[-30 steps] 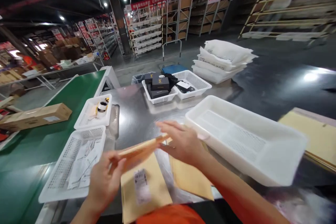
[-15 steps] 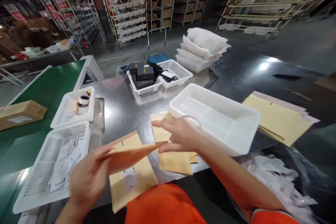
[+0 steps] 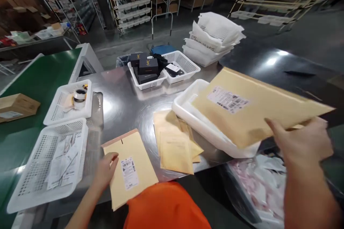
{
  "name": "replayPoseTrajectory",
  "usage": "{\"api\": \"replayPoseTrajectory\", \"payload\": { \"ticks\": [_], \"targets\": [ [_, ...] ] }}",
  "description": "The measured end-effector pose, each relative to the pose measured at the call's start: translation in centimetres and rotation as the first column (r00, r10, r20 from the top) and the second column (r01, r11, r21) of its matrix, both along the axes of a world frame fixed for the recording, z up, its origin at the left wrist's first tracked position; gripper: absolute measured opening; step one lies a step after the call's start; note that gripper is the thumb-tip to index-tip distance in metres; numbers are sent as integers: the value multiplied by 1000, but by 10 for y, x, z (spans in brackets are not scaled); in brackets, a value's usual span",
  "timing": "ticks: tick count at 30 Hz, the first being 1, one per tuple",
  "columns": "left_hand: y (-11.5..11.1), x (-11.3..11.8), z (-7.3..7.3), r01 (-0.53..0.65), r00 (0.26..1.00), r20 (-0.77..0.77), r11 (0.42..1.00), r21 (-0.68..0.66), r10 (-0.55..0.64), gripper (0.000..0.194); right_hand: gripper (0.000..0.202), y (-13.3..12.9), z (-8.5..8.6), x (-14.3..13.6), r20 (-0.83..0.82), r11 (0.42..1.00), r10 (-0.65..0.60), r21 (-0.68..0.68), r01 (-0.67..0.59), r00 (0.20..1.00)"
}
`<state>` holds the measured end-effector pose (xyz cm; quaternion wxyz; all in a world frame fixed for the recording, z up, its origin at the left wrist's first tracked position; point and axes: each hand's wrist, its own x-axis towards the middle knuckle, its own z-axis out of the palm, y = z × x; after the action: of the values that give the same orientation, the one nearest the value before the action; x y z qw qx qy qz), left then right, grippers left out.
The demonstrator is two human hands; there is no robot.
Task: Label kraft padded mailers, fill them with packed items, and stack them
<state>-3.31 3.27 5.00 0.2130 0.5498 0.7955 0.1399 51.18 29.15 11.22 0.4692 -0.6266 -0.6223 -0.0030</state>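
My right hand grips the lower right edge of a large yellow paper envelope, its thumb on top. The envelope has a printed shipping label and is tilted over the long white bin, hiding much of it. At the left, my left hand is closed at the left edge of a labelled envelope lying on a small stack at the table's front edge. Several smaller yellow envelopes overlap on the metal table between the two hands.
White baskets stand left, one with papers, one with tape rolls. Black boxes fill a basket at the back. Stacked white baskets stand behind the bin. A green conveyor carries a carton. Plastic waste lies below right.
The envelope in my left hand is gone from there. My right hand has swung right and now holds a labelled envelope above the bin. My left hand has come down to the stack.
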Motion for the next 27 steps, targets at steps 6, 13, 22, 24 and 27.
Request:
{"api": "replayPoseTrajectory", "payload": {
  "ticks": [6, 13, 22, 24, 27],
  "targets": [
    [38, 5, -78, -6, 975, -215, 952, -305, -63, 39, 38, -19, -85, -145, 417, 789, 306, -614, 17, 856],
    [58, -20, -106, -86, 943, -327, 903, -420, -62, 88, 39, -25, -149, -218, 333, 477, 654, -879, -28, 679],
    [70, -23, -76, -16, 978, -201, 939, -343, -57, 21, 14, -9, -80, -197, 208, 382, 812, -896, -227, 545],
    [73, -19, -61, 50, 982, -158, 956, -289, -99, 22, 25, -6, -45, -191, 135, 408, 823, -817, -408, 551],
    [80, -4, -39, 167, 974, -127, 971, -172, -190, 27, 28, -8, 1, -197, -24, 542, 766, -514, -665, 643]
  ]
}}
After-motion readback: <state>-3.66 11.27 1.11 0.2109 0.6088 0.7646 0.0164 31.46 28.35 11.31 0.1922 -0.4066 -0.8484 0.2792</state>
